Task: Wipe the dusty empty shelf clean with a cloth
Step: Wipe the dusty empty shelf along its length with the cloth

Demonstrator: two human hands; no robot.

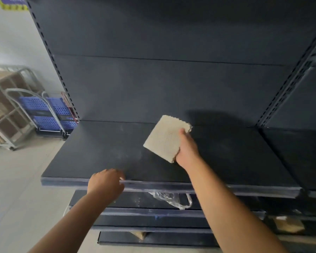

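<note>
Shelf [102, 157] sits in front of us, dark board on a dark gondola unit, faint pale dust smudges across its middle. We see our right hand [187, 150] over the shelf's right-centre, fingers closed on the edge of a folded beige cloth [165, 138]. Cloth is square, textured, tilted up off the surface; can't tell if its lower corner touches the board. Our left hand [106, 183] is at the shelf's front lip, fingers curled over the edge, gripping it. Lower shelf carries a crumpled clear plastic bag [171, 199], just under the front lip. Off to the left on the floor: a blue perforated crate [44, 110] on a trolley beside a grey metal cart [9, 106].
</note>
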